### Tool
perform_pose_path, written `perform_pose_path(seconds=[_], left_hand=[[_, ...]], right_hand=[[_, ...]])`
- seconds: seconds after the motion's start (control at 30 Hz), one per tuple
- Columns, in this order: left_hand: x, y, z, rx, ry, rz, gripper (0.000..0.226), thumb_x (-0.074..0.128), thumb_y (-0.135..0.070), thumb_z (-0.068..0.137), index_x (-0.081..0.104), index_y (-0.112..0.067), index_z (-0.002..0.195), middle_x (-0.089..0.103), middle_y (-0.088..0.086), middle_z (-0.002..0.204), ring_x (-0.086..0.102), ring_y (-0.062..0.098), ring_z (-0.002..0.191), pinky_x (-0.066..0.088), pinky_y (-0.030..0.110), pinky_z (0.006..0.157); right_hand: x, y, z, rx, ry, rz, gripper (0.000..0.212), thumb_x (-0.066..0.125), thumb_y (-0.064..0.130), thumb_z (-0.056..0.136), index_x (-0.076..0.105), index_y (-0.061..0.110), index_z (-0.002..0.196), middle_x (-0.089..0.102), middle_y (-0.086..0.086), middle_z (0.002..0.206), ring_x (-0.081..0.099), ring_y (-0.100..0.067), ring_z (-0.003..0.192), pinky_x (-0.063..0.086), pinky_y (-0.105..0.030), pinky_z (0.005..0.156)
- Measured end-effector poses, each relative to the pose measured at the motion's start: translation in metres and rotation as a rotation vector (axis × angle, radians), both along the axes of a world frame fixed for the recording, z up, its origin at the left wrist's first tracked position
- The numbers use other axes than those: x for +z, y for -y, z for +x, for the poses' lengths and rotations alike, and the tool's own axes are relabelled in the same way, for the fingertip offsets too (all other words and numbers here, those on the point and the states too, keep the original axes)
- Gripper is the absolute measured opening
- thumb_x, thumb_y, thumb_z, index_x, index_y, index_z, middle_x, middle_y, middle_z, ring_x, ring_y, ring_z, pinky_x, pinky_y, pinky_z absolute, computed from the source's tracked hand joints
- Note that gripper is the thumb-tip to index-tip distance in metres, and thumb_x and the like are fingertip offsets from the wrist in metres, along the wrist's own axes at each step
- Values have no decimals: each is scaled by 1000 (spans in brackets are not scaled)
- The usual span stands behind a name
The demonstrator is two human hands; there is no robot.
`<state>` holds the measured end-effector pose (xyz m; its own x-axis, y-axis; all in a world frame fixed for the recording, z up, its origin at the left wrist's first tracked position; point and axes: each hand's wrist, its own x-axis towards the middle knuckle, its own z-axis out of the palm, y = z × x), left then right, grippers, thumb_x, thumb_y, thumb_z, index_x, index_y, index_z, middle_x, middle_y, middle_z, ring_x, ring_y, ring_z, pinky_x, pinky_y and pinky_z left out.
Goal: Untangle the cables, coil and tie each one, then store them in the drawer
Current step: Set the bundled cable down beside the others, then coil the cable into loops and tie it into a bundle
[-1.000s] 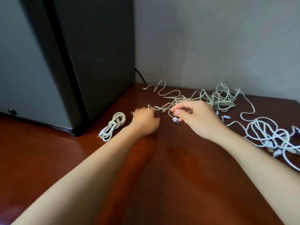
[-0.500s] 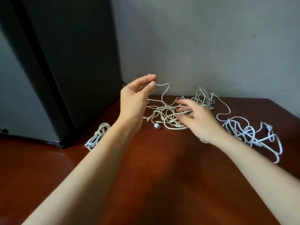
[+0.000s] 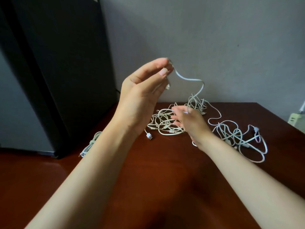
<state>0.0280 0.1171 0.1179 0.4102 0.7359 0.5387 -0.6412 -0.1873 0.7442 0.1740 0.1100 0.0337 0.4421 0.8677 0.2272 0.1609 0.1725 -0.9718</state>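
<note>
My left hand (image 3: pixel 142 90) is raised above the table and pinches the end of a white cable (image 3: pixel 189 79) between thumb and fingertips; the cable arcs down to the right into a tangle of white cables (image 3: pixel 165 123) on the brown table (image 3: pixel 148 171). My right hand (image 3: pixel 188 123) hovers low over that tangle, fingers spread and blurred; whether it holds a strand I cannot tell. A second tangle (image 3: pixel 237 138) lies further right. A coiled, tied cable (image 3: pixel 91 144) lies at the left, partly hidden by my left forearm.
A tall dark cabinet (image 3: pixel 57 71) stands on the table's left side. A grey wall (image 3: pixel 214 38) closes the back. A pale power strip (image 3: pixel 295 121) sits at the right edge. A loose USB plug (image 3: pixel 149 136) lies near the tangle.
My left hand has lifted from the table, pulling a cable end up out of the tangle. My right hand has slid right over the tangle. The view has shifted.
</note>
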Motion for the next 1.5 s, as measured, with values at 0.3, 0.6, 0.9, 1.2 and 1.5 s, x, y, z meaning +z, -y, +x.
perform_pose_path(seconds=[0.3, 0.6, 0.9, 1.2, 1.5], left_hand=[[-34, -15, -7, 137, 5, -231, 21, 50, 2, 92, 64, -14, 95, 70, -3, 85, 65, 17, 103, 46, 34, 99], [-104, -17, 28, 141, -217, -263, 22, 51, 5, 92, 65, -12, 90, 70, -1, 76, 66, 13, 80, 50, 28, 84], [-147, -17, 35, 293, -410, -173, 19, 53, 12, 90, 49, -6, 87, 65, 10, 82, 71, 22, 84, 54, 39, 87], [-147, 8, 37, 334, -583, 223, 28, 66, 6, 83, 51, -16, 79, 67, -1, 78, 70, 7, 79, 54, 20, 74], [-145, 1, 28, 453, -825, 548, 32, 79, -21, 74, 51, -32, 85, 69, -21, 80, 66, -2, 82, 51, 29, 80]], right_hand=[[40, 42, 16, -90, -68, 233, 25, 45, 7, 99, 64, 15, 84, 64, 3, 64, 59, -7, 56, 49, -17, 56], [31, 84, 46, -552, 599, 387, 15, 56, 14, 90, 65, 25, 86, 46, 12, 55, 41, 0, 52, 28, -13, 53], [-25, 89, 60, -280, 1129, -205, 45, 61, 19, 89, 51, 21, 132, 40, 17, 95, 31, -4, 100, 31, -22, 89], [-29, 102, 33, -29, 1229, -292, 81, 24, 73, 75, 33, 32, 145, 44, 19, 128, 30, -2, 123, 27, -24, 105], [-40, 95, 32, -70, 984, -134, 40, 52, 54, 79, 66, 31, 108, 59, 16, 88, 56, -3, 67, 52, -36, 70]])
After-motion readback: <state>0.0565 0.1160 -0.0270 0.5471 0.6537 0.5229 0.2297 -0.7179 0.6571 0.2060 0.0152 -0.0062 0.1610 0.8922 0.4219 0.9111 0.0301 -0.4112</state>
